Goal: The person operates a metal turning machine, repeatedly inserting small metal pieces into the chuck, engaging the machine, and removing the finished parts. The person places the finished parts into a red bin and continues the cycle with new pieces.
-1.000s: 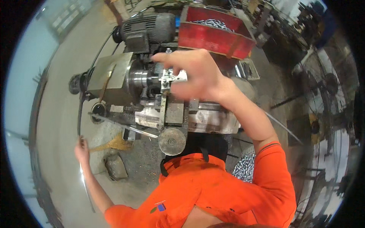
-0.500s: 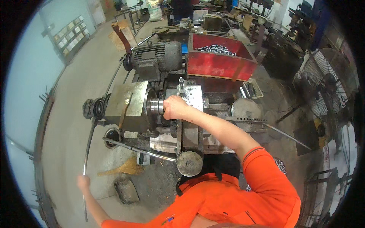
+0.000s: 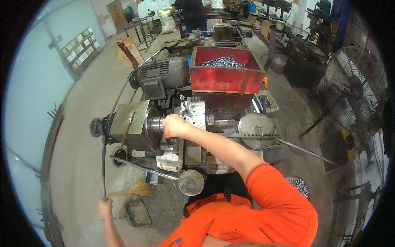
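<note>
My left hand (image 3: 105,208) is closed round the lower part of a long metal lever (image 3: 103,173), which hangs from the left end of a small lathe's headstock (image 3: 129,123). My right hand (image 3: 174,126) is at the shiny round spindle nose (image 3: 155,124), its fingers bunched against the front. Whatever those fingers pinch, if anything, is hidden behind the hand. Just beyond the right hand lies the flat metal tool slide (image 3: 194,114) with an upright bolt (image 3: 182,101). A second lever with a round disc (image 3: 191,182) sits below, near my body.
Behind the lathe are a grey motor (image 3: 162,74) and a red bin (image 3: 224,85) of small metal parts. A large fan (image 3: 347,88) stands at right. A broom (image 3: 138,188) and dustpan (image 3: 138,213) lie on the floor. Another person (image 3: 192,14) stands far ahead.
My left hand has swung the lever rightward, closer to the lathe. The right hand stays at the spindle nose. The whole view has shifted slightly, bringing the far person more into sight.
</note>
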Demonstrator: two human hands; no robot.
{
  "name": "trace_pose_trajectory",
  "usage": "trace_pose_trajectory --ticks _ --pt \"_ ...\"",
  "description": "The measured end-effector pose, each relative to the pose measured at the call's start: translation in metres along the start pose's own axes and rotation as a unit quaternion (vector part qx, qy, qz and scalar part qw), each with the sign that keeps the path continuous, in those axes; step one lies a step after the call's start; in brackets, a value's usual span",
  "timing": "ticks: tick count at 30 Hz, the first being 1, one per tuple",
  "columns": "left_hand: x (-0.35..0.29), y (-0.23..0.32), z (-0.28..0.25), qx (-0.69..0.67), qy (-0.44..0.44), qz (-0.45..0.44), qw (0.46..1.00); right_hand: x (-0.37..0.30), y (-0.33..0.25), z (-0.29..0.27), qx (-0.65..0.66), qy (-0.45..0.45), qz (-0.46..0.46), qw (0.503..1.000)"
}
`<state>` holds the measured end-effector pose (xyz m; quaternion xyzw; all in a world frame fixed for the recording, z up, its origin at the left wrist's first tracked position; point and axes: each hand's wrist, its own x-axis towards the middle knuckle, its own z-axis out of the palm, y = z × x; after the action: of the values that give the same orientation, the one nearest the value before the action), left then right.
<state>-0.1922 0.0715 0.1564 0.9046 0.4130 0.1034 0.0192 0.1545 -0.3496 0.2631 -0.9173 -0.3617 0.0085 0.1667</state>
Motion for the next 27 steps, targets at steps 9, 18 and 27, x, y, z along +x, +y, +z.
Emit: trace_pose_trajectory --ticks 9,18,27 --pt "-0.063 0.075 -0.025 -0.068 -0.027 -0.006 0.997 -0.022 0.010 -0.029 -0.059 0.023 0.016 0.998" --pt "-0.037 0.139 -0.057 0.081 0.031 0.153 0.984 -0.071 0.102 -0.150 -0.095 0.325 0.113 0.934" --pt "-0.055 0.299 -0.032 -0.134 -0.115 0.460 0.870 -0.272 0.138 -0.096 0.065 0.238 0.192 0.950"
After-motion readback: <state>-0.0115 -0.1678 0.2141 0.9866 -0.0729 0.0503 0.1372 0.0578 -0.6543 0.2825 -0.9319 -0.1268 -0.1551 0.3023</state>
